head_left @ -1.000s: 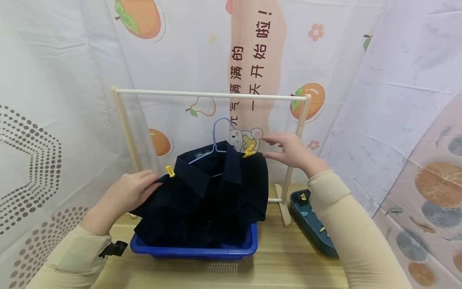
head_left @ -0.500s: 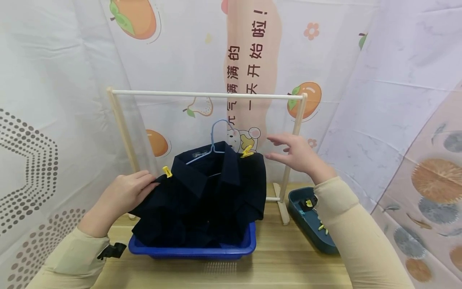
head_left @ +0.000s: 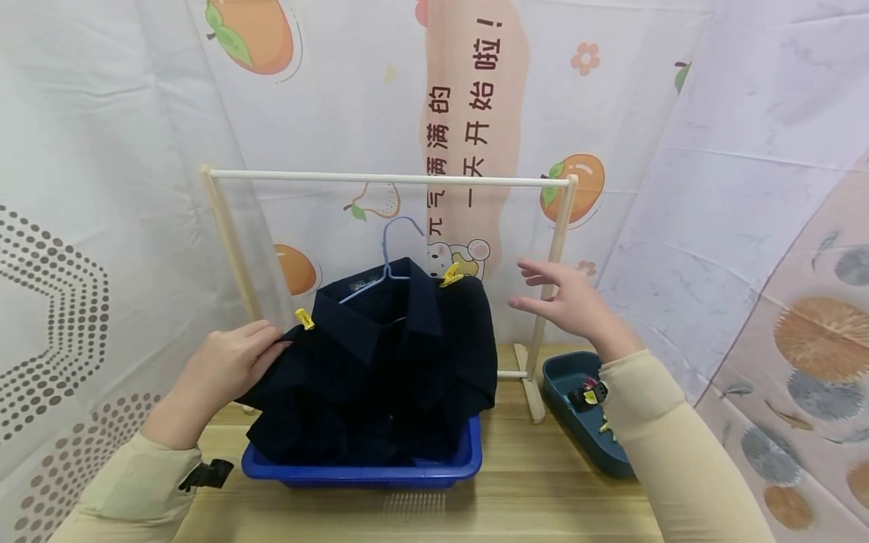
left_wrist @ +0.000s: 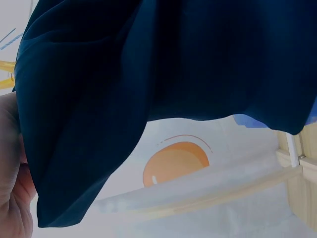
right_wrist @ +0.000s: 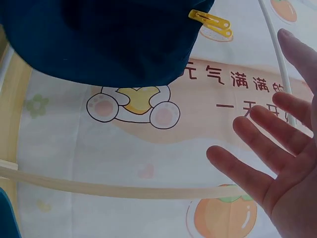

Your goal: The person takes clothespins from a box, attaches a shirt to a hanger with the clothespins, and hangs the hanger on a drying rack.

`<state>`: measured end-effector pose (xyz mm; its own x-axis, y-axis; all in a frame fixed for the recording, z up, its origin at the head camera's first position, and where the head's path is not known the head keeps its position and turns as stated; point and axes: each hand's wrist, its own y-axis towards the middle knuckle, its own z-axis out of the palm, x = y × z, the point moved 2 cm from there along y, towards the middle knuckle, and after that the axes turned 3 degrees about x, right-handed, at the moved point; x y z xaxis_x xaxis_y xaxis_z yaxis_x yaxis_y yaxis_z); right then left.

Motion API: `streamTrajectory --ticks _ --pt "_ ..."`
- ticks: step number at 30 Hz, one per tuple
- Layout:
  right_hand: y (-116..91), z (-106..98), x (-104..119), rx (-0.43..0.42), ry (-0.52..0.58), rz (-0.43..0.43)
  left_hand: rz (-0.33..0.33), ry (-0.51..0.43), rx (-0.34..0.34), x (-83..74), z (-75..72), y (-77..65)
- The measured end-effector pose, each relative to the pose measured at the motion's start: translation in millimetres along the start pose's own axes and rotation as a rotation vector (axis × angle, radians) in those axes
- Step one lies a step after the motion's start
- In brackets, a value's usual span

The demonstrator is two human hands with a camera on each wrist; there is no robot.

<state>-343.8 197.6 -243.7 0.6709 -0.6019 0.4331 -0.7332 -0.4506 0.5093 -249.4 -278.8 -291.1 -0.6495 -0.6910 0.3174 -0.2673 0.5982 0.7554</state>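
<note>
A dark navy collared shirt (head_left: pixel 366 377) hangs on a light blue hanger (head_left: pixel 386 253), its lower part bunched in a blue basket (head_left: pixel 366 473). Yellow clothespins grip both shoulders: a left clothespin (head_left: pixel 305 320) and a right clothespin (head_left: pixel 451 275). My left hand (head_left: pixel 227 369) pinches the shirt's left shoulder edge between thumb and fingers. Off to the right of the shirt, my right hand (head_left: pixel 566 302) is held in the air with fingers spread and nothing in them. The right wrist view shows that hand (right_wrist: pixel 277 153) apart from the cloth and its clothespin (right_wrist: pixel 212 22).
Behind the shirt stands a wooden rack with a white top bar (head_left: pixel 387 178) and a right post (head_left: pixel 553 271). A dark teal tray (head_left: pixel 591 437) with several clothespins and a small dark item lies on the right of the wooden table (head_left: pixel 529 498). Patterned curtains surround it.
The shirt's top and hanger have shifted left and slightly up with my left hand. My right hand has moved right, away from the shirt's right shoulder.
</note>
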Motion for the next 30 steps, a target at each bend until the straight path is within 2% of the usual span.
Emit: streamTrajectory --ticks 7,13,22,30 --pt "-13.3 4.2 -11.2 -0.01 0.05 0.103 -0.027 0.031 -0.007 3.1 -2.0 -5.2" --pt "-23.3 11.1 -17.8 0.017 0.112 0.17 -0.045 0.045 -0.006 5.0 -3.4 -8.6" --pt "-34.2 24.6 -24.5 0.093 0.291 0.25 -0.065 0.053 -0.008 6.9 -5.3 -13.7" --pt "-44.2 39.7 -32.2 0.118 0.387 0.33 -0.072 0.06 -0.014 8.4 -5.7 -16.3"
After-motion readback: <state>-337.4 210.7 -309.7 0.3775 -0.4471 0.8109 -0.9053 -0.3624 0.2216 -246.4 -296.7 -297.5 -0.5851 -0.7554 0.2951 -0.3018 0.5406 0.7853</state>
